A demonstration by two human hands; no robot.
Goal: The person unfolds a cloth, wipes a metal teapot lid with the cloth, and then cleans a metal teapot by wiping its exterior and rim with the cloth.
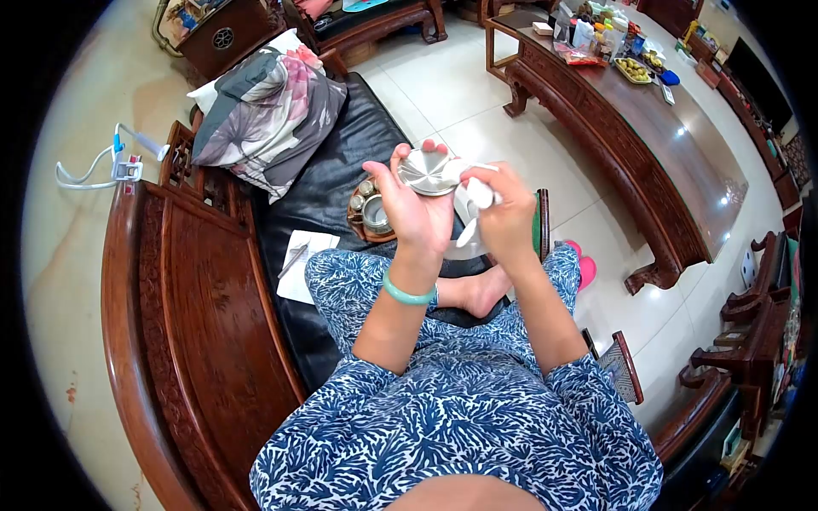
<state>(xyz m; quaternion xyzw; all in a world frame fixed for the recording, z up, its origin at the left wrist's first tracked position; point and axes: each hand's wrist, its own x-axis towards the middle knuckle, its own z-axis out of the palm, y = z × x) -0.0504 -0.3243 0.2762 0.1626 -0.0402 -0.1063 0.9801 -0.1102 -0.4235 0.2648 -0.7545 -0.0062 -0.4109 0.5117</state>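
A round, shiny metal lid (426, 173) lies in my left hand (417, 213), with its fingertips curled over the far rim. My right hand (509, 209) is closed around a white cloth or tissue (480, 192), part of which touches the lid's right edge. A pale, translucent thing below the cloth is too unclear to name. Beyond my left wrist, a round wooden tray (354, 223) on the black seat holds a metal-rimmed bowl (375, 215) and several small cups. White paper (305, 271) with a pen on it lies to the left.
Patterned pillows (273, 115) are piled at the far end of the black leather seat (298, 192). Its carved wooden back (204, 298) runs along the left. A long wooden table (588, 102) at the upper right carries food and bottles. Pink slippers (586, 271) are on the floor.
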